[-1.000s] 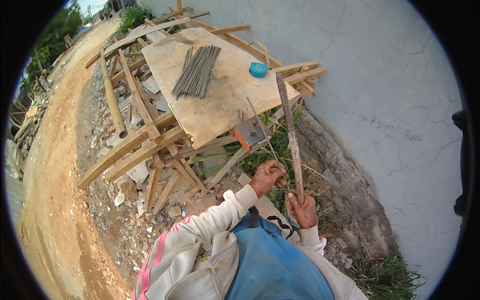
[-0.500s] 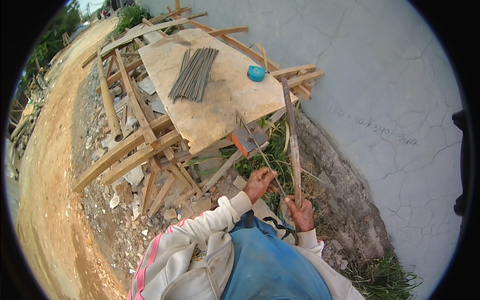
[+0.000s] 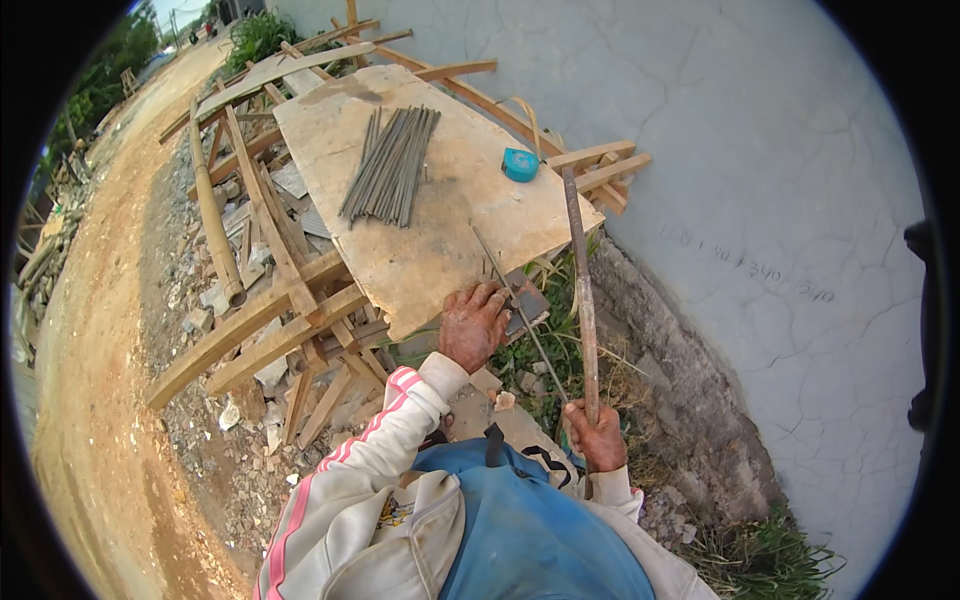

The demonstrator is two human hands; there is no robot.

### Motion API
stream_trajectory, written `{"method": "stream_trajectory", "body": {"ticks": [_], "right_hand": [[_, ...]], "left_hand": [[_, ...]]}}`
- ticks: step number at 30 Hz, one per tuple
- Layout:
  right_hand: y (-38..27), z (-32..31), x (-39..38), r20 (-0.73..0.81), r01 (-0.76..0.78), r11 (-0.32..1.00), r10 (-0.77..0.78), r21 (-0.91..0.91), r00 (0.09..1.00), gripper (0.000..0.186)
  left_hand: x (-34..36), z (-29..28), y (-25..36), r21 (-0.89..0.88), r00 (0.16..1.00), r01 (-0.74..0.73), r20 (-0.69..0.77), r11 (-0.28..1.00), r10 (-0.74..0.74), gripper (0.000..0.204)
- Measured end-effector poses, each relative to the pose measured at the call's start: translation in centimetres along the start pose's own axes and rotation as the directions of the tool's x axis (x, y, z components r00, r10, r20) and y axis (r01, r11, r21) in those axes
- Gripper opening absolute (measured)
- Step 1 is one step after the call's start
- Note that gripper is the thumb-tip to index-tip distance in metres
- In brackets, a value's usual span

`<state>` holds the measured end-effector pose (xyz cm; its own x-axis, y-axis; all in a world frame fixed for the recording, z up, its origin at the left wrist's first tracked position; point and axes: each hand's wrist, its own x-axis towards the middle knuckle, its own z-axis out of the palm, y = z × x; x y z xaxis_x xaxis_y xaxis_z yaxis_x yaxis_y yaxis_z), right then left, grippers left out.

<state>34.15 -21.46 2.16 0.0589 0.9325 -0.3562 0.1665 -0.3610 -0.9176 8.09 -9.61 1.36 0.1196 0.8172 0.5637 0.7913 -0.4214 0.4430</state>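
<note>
My left hand [image 3: 473, 325] rests over the near left part of a dark metal plate on an orange block [image 3: 530, 303], fingers slightly bent and apart beside a thin steel rod [image 3: 540, 355]. The rod lies slanting across the plate. My right hand [image 3: 595, 435] grips a long rusty metal bar [image 3: 582, 285] and the near end of the rod. Beyond them, a worn plywood board [image 3: 470, 200] carries a bundle of short grey rods [image 3: 390, 165] and a teal tape measure [image 3: 520, 165].
Loose timber beams [image 3: 275, 312] and a bamboo pole [image 3: 215, 230] lie on rubble left of the board. A dirt road [image 3: 110, 300] runs along the left. A cracked grey wall [image 3: 770, 150] stands on the right, with a rough concrete footing [image 3: 680, 370] and weeds.
My left hand has let go of the thin rod and moved forward and left onto the plate. The rod has shifted onto the plate; the bar's top has dropped a little lower in view.
</note>
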Motion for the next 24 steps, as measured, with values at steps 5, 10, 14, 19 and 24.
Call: {"method": "stream_trajectory", "body": {"ticks": [5,10,14,19,24], "right_hand": [[-1.1,0.5,0.0,-0.015,-0.007,1.000,0.007,-0.008,1.000,0.020],[-1.4,0.3,0.5,-0.009,0.007,0.998,-0.008,-0.061,1.000,0.021],[-1.6,0.2,0.8,0.013,0.019,0.997,-0.018,-0.075,1.000,0.022],[-1.8,0.1,0.5,0.016,0.002,0.999,-0.002,-0.043,1.000,0.021],[-1.2,0.8,0.5,0.057,-0.031,1.000,0.031,0.001,0.998,0.022]], "left_hand": [[-0.2,0.5,-0.1,0.090,0.999,-0.038,0.006,0.995,0.037,0.037],[0.0,0.6,-0.4,0.088,0.999,-0.039,0.012,0.995,0.039,0.038],[0.0,0.6,-0.4,0.071,0.999,-0.035,0.010,0.997,0.034,0.038],[0.1,0.5,-0.2,0.067,0.999,-0.032,0.002,0.997,0.032,0.037],[0.5,0.2,-0.2,0.043,0.999,-0.020,0.049,0.999,0.018,0.038]]}}
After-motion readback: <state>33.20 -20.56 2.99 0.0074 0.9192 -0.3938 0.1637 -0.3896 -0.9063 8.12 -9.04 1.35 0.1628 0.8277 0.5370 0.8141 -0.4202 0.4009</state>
